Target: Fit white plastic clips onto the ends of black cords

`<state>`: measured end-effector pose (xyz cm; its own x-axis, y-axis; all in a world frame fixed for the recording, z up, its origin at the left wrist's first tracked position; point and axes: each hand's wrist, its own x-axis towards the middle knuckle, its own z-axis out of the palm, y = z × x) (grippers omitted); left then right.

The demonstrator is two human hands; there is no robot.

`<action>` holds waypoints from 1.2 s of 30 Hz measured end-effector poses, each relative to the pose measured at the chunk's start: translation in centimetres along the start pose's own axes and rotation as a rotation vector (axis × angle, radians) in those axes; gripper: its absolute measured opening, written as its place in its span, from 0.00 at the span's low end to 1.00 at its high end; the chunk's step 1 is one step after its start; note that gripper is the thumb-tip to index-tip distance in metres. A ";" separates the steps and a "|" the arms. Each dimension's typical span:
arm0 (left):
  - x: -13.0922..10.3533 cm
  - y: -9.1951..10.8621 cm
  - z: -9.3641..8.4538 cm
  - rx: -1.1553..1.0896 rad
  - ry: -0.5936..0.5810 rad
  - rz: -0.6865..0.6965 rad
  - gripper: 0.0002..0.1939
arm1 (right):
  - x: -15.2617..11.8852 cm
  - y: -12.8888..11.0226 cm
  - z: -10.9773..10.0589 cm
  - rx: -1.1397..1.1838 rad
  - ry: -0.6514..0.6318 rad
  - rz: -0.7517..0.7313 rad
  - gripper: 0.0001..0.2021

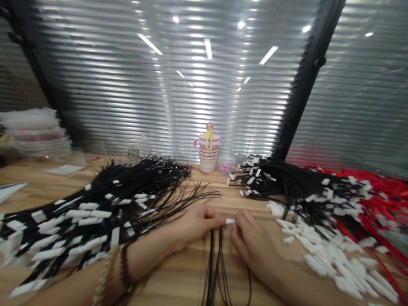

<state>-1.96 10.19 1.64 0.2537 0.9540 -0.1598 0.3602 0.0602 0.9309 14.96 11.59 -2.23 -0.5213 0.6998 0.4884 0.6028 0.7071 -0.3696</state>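
Note:
Near the middle of the wooden table, my left hand [203, 221] pinches the top of several black cords [212, 263], which hang down toward the table's front edge. A small white piece [230, 221] sits between the fingertips of both hands. My right hand [250, 238] is closed, its thumb and fingers pressed together at the right end of that white piece. What lies inside the curled right fingers is hidden. To the left is a large pile of black cords with white ends [92, 214]. Loose white pieces [334, 250] are heaped right of my right hand.
Another black cord bundle [293, 180] lies at the right beside red cords [379, 191]. A striped mug [208, 155] and small clear tub [226, 164] stand at the back, before the blinds. Stacked containers [38, 131] are at the far left.

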 end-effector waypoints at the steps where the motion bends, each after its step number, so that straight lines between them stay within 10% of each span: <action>1: 0.0 0.0 0.0 -0.002 0.003 0.007 0.21 | 0.0 0.0 0.0 0.001 0.006 0.002 0.07; 14: 0.4 0.1 0.8 -0.072 0.238 -0.058 0.16 | 0.3 0.1 -0.3 0.239 0.199 -0.105 0.06; 36: 0.7 -0.5 0.3 -0.115 0.167 -0.063 0.16 | 0.4 0.3 -0.2 0.232 0.220 -0.147 0.06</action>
<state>-1.67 10.71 0.97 0.0783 0.9822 -0.1709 0.2628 0.1450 0.9539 15.05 12.06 -2.04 -0.4345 0.5683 0.6987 0.3644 0.8204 -0.4407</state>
